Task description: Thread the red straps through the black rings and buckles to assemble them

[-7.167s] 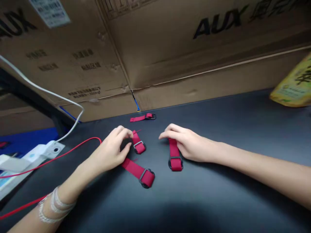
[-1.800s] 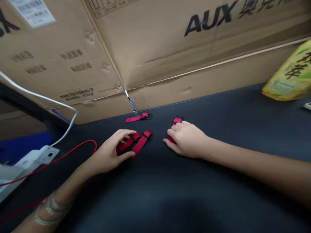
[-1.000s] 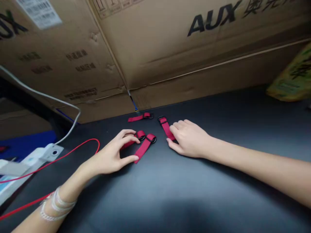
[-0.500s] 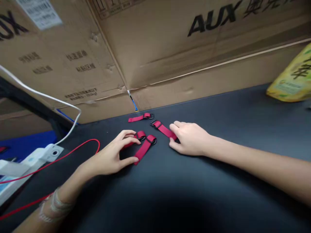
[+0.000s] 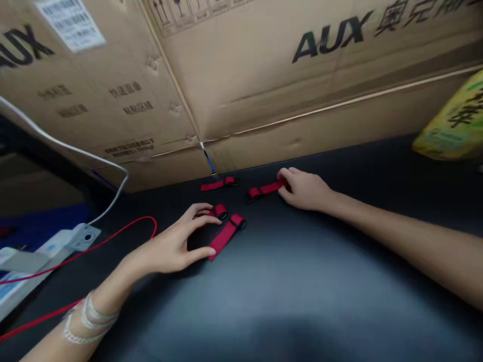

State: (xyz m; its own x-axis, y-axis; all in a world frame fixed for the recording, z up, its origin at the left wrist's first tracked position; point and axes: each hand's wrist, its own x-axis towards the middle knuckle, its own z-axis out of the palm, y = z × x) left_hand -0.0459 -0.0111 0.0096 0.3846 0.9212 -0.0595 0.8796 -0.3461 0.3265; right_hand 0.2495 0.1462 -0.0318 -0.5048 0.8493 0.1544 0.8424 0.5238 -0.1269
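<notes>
Four short red webbing straps with black buckles would exceed what I count, so several lie on the black tabletop (image 5: 264, 281). My right hand (image 5: 305, 189) pinches the end of one red strap (image 5: 268, 188), whose buckle end points left. My left hand (image 5: 171, 246) is spread, its thumb at the lower end of a slanted red strap (image 5: 227, 233). Beneath its fingers another red strap (image 5: 220, 209) is partly hidden. Farther back, near the cardboard, a red strap (image 5: 216, 185) lies apart from both hands.
Large cardboard boxes (image 5: 256, 105) stand along the back edge. A yellow bag (image 5: 451, 133) sits at the far right. On the left are a white power strip (image 5: 56, 254), a white cable (image 5: 81, 152) and a red cable (image 5: 113, 234).
My right hand has moved back and to the right with its strap, which has turned to lie more level. My left hand has barely moved.
</notes>
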